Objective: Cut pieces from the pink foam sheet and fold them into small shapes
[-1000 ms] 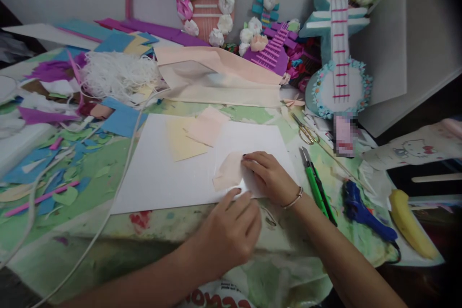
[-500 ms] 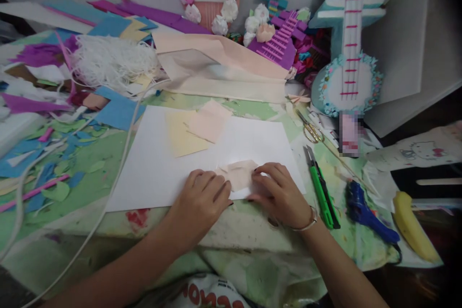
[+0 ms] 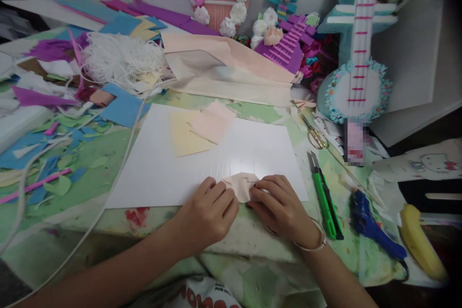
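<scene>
Only cut-off red lettering [image 3: 211, 298] and tiny dark print [image 3: 223, 288], neither legible, on white cloth [image 3: 200, 281].

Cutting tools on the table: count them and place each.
2: the green cutter, right of the right hand, and the gold scissors, beyond its blade. Scraps may hide others.

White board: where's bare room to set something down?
Two patches on the white board: lower left, between the yellow sheet, the left hand and the left edge; upper right, between the pink sheet, the right hand and the right edge. Crowded: front middle, hands on the peach piece; off-board right, cutter, scissors, glue gun; off-board left, paper scraps.
</scene>
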`<action>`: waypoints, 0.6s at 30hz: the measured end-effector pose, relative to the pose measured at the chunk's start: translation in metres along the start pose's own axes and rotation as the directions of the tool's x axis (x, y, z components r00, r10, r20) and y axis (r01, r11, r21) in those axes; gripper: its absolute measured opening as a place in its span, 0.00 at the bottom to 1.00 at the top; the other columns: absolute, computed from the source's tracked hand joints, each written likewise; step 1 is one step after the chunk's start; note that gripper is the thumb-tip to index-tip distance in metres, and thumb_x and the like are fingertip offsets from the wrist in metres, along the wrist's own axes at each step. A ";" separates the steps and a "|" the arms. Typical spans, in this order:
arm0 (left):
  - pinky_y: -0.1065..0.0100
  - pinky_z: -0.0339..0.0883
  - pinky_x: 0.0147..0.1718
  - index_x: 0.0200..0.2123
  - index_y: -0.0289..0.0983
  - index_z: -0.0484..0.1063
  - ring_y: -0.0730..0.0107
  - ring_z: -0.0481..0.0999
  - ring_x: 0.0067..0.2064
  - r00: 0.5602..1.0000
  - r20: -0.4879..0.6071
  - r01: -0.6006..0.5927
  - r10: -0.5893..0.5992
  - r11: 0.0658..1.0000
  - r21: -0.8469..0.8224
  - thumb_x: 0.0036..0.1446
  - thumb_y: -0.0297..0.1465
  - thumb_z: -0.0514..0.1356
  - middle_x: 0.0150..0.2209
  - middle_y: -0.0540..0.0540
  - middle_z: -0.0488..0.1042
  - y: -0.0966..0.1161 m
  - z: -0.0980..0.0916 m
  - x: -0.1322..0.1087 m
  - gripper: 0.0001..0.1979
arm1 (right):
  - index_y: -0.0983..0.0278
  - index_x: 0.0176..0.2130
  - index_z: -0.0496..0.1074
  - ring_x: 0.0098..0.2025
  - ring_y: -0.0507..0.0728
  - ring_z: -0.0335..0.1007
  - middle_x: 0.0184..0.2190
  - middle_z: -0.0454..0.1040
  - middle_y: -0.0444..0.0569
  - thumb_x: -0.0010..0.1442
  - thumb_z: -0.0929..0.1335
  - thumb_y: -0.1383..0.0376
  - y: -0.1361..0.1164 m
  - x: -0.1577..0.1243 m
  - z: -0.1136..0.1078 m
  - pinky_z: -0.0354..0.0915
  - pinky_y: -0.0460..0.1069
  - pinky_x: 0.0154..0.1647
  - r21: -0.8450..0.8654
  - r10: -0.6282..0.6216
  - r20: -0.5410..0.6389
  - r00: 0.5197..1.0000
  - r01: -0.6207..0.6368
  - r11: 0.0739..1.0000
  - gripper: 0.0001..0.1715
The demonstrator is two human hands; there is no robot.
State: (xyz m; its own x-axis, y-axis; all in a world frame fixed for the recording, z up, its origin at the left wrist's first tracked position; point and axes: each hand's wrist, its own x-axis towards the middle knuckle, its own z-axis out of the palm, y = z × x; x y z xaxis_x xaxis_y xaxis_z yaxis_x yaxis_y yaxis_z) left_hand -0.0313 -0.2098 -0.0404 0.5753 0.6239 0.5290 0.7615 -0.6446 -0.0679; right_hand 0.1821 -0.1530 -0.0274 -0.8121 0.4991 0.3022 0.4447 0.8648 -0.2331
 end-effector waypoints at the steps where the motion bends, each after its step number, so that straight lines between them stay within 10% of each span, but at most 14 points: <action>1: 0.61 0.61 0.32 0.32 0.32 0.72 0.64 0.69 0.32 1.000 0.009 -0.006 0.006 1.000 -0.002 0.60 0.21 0.53 0.28 0.44 0.72 -0.001 0.000 0.001 0.08 | 0.63 0.42 0.68 0.41 0.59 0.64 0.38 0.74 0.52 0.60 0.66 0.69 0.000 0.000 0.000 0.62 0.56 0.42 0.002 0.000 -0.001 1.000 0.000 1.000 0.08; 18: 0.62 0.63 0.37 0.31 0.33 0.71 0.64 0.69 0.37 0.991 0.061 0.128 -0.118 0.975 -0.184 0.61 0.21 0.52 0.31 0.44 0.71 -0.019 -0.002 -0.003 0.09 | 0.62 0.44 0.71 0.42 0.58 0.65 0.38 0.74 0.52 0.60 0.64 0.74 0.009 0.001 0.010 0.65 0.56 0.41 0.079 0.060 -0.164 0.985 -0.048 0.996 0.14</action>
State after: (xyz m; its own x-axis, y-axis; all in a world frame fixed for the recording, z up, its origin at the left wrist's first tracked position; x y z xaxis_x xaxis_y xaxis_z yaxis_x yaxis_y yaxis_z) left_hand -0.0482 -0.2002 -0.0396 0.4983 0.7216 0.4806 0.7605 -0.6299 0.1574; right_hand 0.1813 -0.1455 -0.0381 -0.7111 0.5526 0.4347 0.4520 0.8329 -0.3194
